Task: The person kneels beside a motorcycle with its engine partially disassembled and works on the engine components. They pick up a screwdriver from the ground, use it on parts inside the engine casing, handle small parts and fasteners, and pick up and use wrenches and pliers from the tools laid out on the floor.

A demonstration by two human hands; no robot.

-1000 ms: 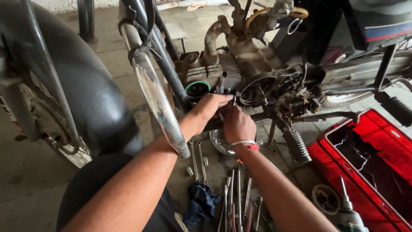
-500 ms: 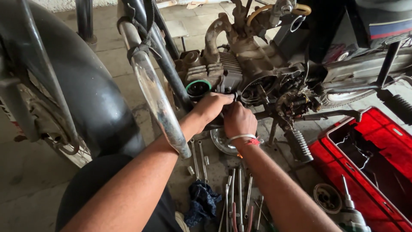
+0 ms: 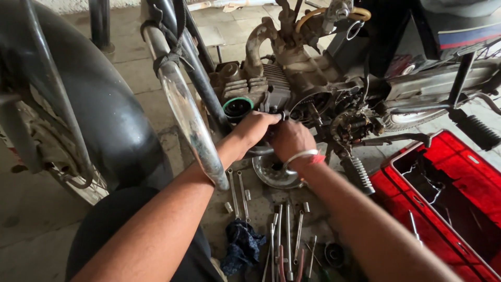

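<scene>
Left hand (image 3: 255,128) and right hand (image 3: 289,140) meet side by side at the motorcycle engine (image 3: 292,99), fingers curled on a small dark part at the open crankcase side; what exactly they clamp cannot be told. A round metal cover (image 3: 274,172) lies on the floor just below the hands. Spanners (image 3: 287,235) and a dark rag (image 3: 242,245) lie nearer the person. A red crate (image 3: 443,156) stands to the right.

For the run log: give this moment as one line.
left hand: on engine side | right hand: beside it, grip hidden | floor: wrenches, blue rag | right: red toolbox
</scene>
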